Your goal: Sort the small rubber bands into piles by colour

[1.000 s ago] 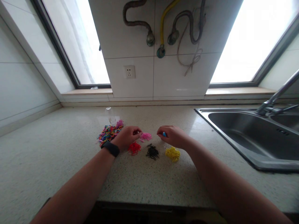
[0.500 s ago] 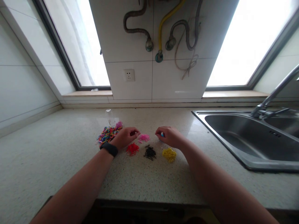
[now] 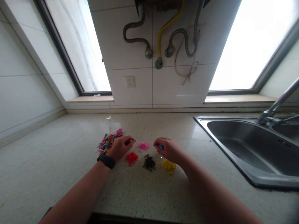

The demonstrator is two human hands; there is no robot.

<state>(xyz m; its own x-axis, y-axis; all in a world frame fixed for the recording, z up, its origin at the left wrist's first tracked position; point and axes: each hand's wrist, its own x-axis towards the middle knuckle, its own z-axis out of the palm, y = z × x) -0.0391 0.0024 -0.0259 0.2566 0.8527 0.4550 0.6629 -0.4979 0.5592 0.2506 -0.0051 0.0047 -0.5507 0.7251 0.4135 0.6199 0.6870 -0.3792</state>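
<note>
My left hand [image 3: 121, 146], with a dark band on its wrist, has thumb and forefinger pinched together; anything between them is too small to make out. It hovers between a mixed heap of colourful rubber bands [image 3: 106, 143] and a small pink pile [image 3: 143, 146]. My right hand [image 3: 168, 148] is also closed in a pinch, right of the pink pile. Something blue [image 3: 161, 146] shows between its fingers; whether it is held or lies behind them I cannot tell. Nearer me lie a red pile [image 3: 132, 158], a black pile [image 3: 149, 163] and a yellow pile [image 3: 168, 167].
A clear cup [image 3: 111, 124] stands behind the mixed heap, beside a pink bundle [image 3: 119, 132]. The steel sink [image 3: 233, 146] with its tap [image 3: 266, 116] is set into the counter [image 3: 140, 189] at right. The tiled wall [image 3: 130, 96] closes off the back.
The whole view has shifted, so the counter sits lower in the picture. My left hand has drawn slightly left, away from the pink pile. My right hand stays pinched near the same place.
</note>
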